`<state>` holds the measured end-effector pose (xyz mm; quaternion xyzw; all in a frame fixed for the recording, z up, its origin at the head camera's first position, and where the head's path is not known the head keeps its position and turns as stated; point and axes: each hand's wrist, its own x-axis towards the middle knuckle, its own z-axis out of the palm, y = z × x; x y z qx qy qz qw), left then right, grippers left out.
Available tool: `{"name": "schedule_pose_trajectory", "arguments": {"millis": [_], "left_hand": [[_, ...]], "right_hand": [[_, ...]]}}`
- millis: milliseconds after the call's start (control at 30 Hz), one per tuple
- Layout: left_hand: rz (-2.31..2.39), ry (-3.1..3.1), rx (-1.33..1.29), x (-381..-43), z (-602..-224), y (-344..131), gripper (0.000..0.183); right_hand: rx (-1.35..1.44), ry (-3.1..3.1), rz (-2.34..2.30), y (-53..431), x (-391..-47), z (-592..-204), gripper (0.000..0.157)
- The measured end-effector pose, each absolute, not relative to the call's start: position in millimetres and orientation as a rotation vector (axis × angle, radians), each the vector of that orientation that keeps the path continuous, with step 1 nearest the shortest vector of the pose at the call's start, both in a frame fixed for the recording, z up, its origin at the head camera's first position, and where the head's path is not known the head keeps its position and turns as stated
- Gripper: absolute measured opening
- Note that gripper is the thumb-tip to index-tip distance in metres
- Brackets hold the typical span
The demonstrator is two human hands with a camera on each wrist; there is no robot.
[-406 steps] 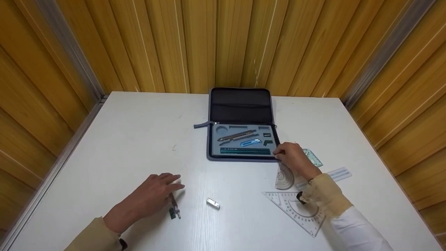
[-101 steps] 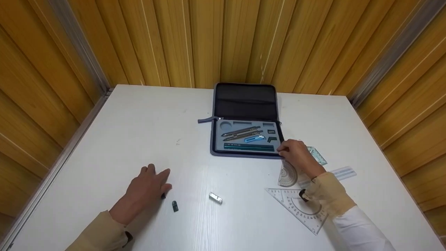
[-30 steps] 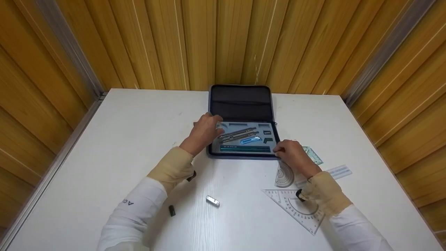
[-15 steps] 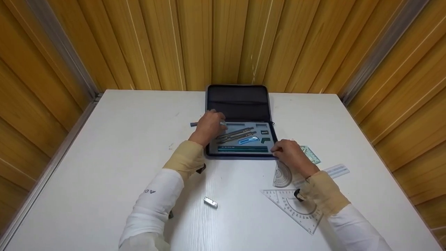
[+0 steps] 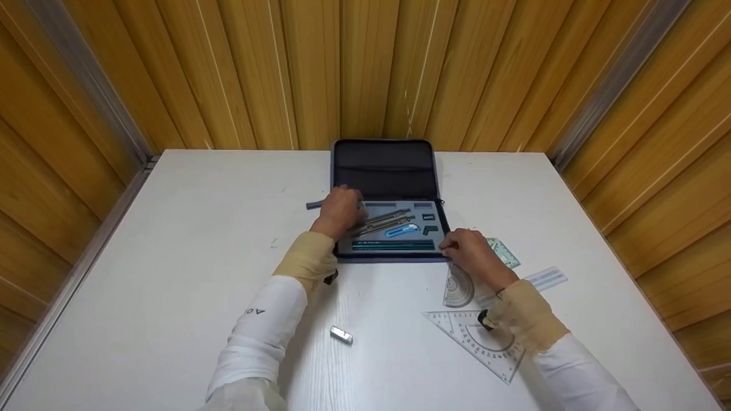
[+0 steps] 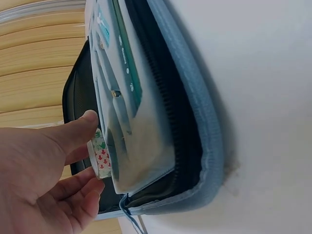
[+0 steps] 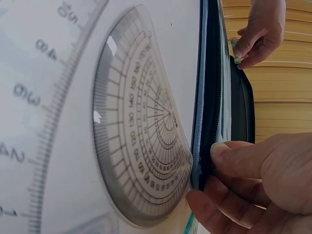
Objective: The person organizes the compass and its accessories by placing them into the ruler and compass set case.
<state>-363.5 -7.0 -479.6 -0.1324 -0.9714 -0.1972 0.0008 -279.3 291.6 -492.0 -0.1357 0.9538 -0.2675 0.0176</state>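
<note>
At the back of the table lies an unzipped drawing-set case (image 5: 384, 182), its lid raised. My left hand (image 5: 341, 210) is over the round slot at the tray's back left. In the left wrist view, its thumb and fingers pinch a small tape roll (image 6: 101, 157) with a green and red pattern, right at the grey tray (image 6: 153, 163). My right hand (image 5: 474, 251) grips the case's front right corner between thumb and fingers. Inside the tray are two metal compasses (image 5: 391, 218), a blue utility knife (image 5: 402, 230) and dark green pencils (image 5: 393, 245).
Right of the case are a clear protractor (image 5: 458, 287), a set square (image 5: 482, 339), a ruler (image 5: 545, 278) and a green-marked plastic piece (image 5: 504, 253). A small silvery block (image 5: 341, 335) lies at front centre. Wooden panels (image 5: 377, 74) stand behind the table.
The second compass has gone from beside my left hand into the tray. My left hand has since moved from the table's left to the case. My right hand stays at the corner.
</note>
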Motion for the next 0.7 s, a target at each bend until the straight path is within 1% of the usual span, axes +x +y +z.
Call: {"name": "schedule_pose_trajectory", "arguments": {"millis": [300, 700], "left_hand": [[-0.525, -3.032, -0.42, -364.0, -484.8, -9.3, 0.03], [-0.54, -3.025, -0.464, -363.1, -485.0, -13.5, 0.025]], "right_hand": [[-0.421, 2.96, -0.829, 289.9, -279.6, -490.6, 0.012], [-0.452, 2.982, -0.839, 292.4, -278.4, -492.7, 0.01]]}}
